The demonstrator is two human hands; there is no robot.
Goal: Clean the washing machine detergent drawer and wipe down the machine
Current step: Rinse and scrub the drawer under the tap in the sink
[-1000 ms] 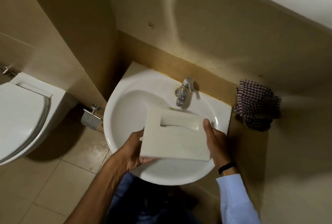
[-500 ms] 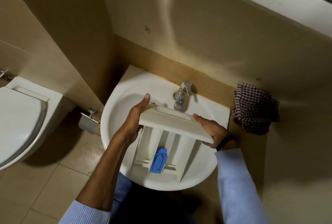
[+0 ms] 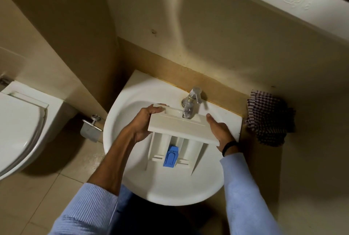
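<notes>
**Item: detergent drawer, at the basin**

Detergent drawer (image 3: 181, 127), centre of frame, over the sink (image 3: 170, 187), front panel under the tap (image 3: 190, 102). My left hand (image 3: 143, 123) and right hand (image 3: 221, 131) clamp its two ends. Step, I judge: rinsing. Next — probably free one hand for the tap.

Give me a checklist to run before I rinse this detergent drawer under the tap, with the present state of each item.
1. Grip: the left hand and the right hand hold the detergent drawer by the ends of its front panel: ok.
2. Drawer held over the bowl of the sink: ok.
3. Front panel below the spout of the tap: ok.
4. The blue insert sits in the middle compartment: ok.
5. A hand free for the tap lever: not ok, both hold the drawer.
6. Water running: cannot tell.
</notes>
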